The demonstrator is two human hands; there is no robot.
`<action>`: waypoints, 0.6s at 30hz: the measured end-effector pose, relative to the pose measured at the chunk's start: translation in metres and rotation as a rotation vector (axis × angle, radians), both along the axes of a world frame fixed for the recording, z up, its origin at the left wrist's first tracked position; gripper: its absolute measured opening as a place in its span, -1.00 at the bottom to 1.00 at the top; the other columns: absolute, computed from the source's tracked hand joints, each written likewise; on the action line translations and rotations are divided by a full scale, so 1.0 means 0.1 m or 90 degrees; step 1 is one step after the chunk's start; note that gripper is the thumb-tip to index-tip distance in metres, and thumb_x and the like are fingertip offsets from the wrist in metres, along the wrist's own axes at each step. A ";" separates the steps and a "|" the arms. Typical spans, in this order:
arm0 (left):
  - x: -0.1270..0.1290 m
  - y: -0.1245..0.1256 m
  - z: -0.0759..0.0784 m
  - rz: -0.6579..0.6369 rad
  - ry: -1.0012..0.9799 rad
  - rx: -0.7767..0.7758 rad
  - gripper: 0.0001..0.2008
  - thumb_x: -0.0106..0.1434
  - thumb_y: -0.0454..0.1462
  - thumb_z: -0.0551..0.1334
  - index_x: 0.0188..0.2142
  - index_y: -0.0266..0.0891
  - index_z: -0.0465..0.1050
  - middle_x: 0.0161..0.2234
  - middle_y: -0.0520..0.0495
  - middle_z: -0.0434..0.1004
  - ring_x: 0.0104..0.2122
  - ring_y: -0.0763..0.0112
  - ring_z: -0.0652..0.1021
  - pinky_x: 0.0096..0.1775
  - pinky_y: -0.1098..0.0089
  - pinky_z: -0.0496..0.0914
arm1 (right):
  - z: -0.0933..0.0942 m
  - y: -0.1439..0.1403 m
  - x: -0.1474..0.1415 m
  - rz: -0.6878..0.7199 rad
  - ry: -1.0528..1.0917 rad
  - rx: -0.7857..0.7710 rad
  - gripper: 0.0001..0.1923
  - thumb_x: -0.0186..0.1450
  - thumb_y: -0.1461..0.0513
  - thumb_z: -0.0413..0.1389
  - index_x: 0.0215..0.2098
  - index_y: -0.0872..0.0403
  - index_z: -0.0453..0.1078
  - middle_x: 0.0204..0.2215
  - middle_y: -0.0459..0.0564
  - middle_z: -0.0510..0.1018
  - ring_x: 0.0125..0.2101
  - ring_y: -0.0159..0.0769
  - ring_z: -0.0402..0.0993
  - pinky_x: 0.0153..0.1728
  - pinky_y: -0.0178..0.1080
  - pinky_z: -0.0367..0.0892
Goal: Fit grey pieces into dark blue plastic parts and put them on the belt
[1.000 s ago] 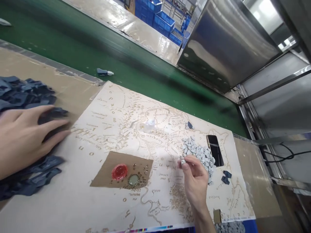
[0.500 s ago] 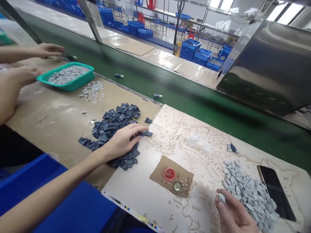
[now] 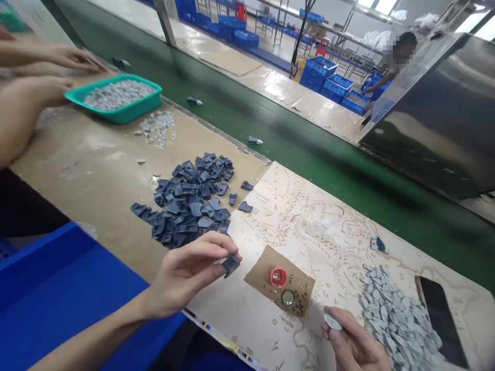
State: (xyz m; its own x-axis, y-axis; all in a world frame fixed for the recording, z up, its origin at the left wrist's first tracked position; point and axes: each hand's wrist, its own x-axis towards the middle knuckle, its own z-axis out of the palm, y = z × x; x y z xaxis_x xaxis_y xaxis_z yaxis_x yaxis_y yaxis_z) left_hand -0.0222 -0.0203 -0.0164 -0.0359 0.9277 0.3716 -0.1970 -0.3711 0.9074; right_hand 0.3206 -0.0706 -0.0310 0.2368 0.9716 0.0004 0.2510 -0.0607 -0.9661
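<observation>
Left hand pinches one dark blue piece between thumb and fingertips, clear of the sheet below. Right hand pinches one light grey piece between thumb and index finger. Just beyond the left hand, a pile of dark blue parts lies on the surface. Beside the right hand, on its right, lies a heap of light grey parts; a phone lies farther right. Between the hands, slightly beyond them, cardboard carries a red cup and a round disc.
</observation>
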 end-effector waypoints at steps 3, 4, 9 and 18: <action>0.06 -0.18 -0.10 0.016 -0.048 -0.144 -0.90 0.42 -0.17 0.45 -0.11 0.06 0.79 -0.11 -0.10 0.79 -0.30 0.27 0.79 -0.24 0.40 0.74 | 0.15 -0.02 -0.24 -0.002 -0.023 -0.043 -0.86 0.14 0.12 0.53 -0.35 -0.06 0.78 -0.49 0.11 0.77 -0.56 -0.04 0.74 -0.53 -0.24 0.70; 0.07 -0.25 -0.15 0.038 -0.048 -0.200 -0.91 0.39 -0.14 0.47 -0.14 0.06 0.80 -0.11 -0.09 0.80 -0.29 0.27 0.79 -0.24 0.45 0.74 | 0.16 -0.02 -0.33 0.007 -0.041 -0.034 -0.90 0.16 0.15 0.51 -0.35 -0.04 0.77 -0.47 0.10 0.78 -0.51 -0.05 0.77 -0.51 -0.27 0.70; 0.11 -0.56 -0.39 0.035 -0.052 -0.370 -0.76 0.32 0.06 0.48 -0.09 0.14 0.80 -0.16 -0.02 0.84 -0.21 0.20 0.82 -0.17 0.52 0.71 | 0.06 -0.01 -0.57 0.128 -0.216 0.101 -0.83 0.36 0.31 0.33 -0.17 -0.05 0.76 -0.30 0.06 0.82 -0.33 -0.13 0.80 -0.34 -0.23 0.75; 0.19 -0.82 -0.51 0.138 0.035 -0.330 -0.74 0.27 -0.05 0.54 -0.03 0.24 0.76 -0.18 0.07 0.76 -0.27 0.26 0.75 -0.25 0.48 0.72 | -0.06 0.01 -0.56 0.267 -0.370 0.204 -0.61 0.41 0.47 0.24 0.07 -0.03 0.67 -0.17 0.07 0.81 -0.23 -0.21 0.79 -0.20 -0.23 0.76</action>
State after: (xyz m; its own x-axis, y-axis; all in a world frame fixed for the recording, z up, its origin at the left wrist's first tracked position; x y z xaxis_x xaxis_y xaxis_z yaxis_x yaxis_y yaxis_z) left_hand -0.0037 -0.1021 -0.0679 -0.2387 0.9632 -0.1237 -0.1132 0.0989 0.9886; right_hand 0.2645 -0.0693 -0.0366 -0.2736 0.9114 0.3074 0.6625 0.4102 -0.6268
